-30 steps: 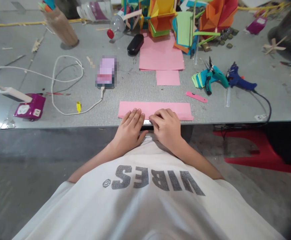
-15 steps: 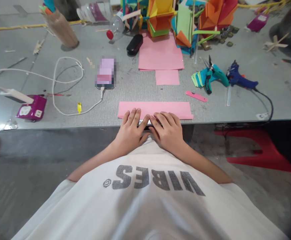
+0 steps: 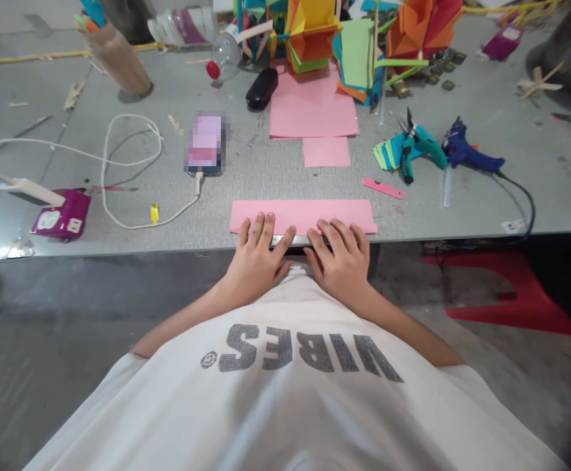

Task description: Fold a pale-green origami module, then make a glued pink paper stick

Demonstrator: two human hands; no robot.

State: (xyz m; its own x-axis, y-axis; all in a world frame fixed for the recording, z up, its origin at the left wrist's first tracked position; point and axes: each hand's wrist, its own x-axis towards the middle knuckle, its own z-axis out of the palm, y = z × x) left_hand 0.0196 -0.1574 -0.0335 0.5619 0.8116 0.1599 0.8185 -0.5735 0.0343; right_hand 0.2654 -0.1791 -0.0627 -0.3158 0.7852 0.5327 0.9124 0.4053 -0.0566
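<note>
A long pink paper strip [image 3: 301,212], folded along its near side, lies at the table's front edge. My left hand [image 3: 258,252] rests with spread fingers on the strip's left half, fingertips on the fold. On the right half lie the fingers of my right hand [image 3: 341,255], also apart, with the thumb off the table edge. Beyond the strip is a small pink paper piece [image 3: 327,152], touching a larger stack of pink sheets [image 3: 314,108]. A pink utility knife [image 3: 383,188] lies to the right of the strip.
Pliers [image 3: 422,147] and a blue glue gun [image 3: 469,149] lie at right. A phone [image 3: 207,140] on a white cable [image 3: 133,226] is at left, near a purple power adapter [image 3: 64,212]. Folded paper lanterns [image 3: 314,33] and a black case [image 3: 262,88] stand farther back.
My right hand has slid to the right along the strip's fold, widening the space between my hands. The left hand has stayed in place on the strip.
</note>
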